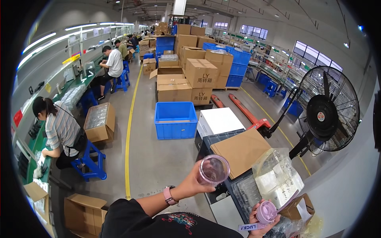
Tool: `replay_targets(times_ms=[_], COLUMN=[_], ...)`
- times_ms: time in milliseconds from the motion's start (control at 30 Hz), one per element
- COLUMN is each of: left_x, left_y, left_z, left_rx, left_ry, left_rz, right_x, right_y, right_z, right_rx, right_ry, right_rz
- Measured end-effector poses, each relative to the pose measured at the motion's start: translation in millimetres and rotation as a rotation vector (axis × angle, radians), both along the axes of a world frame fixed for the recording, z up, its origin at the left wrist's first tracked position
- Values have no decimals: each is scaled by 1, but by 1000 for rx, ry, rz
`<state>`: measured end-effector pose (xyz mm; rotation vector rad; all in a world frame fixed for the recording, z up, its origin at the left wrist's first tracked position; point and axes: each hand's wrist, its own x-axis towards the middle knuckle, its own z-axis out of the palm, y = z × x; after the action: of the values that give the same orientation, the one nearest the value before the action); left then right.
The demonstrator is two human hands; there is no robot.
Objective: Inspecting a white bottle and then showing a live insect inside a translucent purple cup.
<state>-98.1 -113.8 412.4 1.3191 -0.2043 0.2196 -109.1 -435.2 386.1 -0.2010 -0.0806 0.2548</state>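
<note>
**Clear cup raised in the left hand, pink roll in the right**

The left hand point(194, 183) reaches in from 6 o'clock with a watch point(168, 195) on its wrist; its fingers are clamped on a clear round cup point(214, 169), held up just below picture centre with its open mouth facing the camera; the cup hangs above a dark tray point(222, 139) and touches the near edge of a brown card sheet point(242, 150) in the view. The right hand point(262, 224) sits at 5 o'clock near the lower rim; its fingers are closed around a pink tape-like roll point(266, 212), with a printed strip point(248, 227) sticking out toward 8 o'clock. Just beyond it, toward 1 o'clock, lies a clear bag point(278, 174) of parts, and a small brown box point(297, 208) sits at 3 o'clock of the roll. A blue crate point(175, 120) stands on the floor at 12 o'clock of the cup; a black fan point(327, 115) stands at 3 o'clock; a person in a striped shirt point(61, 131) sits at a green desk point(37, 144) at 9 o'clock.
</note>
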Motion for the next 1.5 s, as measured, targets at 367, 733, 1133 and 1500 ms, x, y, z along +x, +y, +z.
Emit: replay_targets(times_ms=[367,733,1133,1500], left_x=[10,5,6,1], left_y=[4,3,9,1], left_z=[2,5,20,52], left_rx=[-26,32,123,90], left_ry=[-34,-65,-154,-162], left_rz=[-14,23,-17,-66], right_x=[-7,-17,-23,-26], right_y=[1,12,11,12], right_z=[30,53,47,42], right_rx=[146,174,154,54], right_ry=[-60,-111,-53,-40], right_rz=[27,100,53,-33])
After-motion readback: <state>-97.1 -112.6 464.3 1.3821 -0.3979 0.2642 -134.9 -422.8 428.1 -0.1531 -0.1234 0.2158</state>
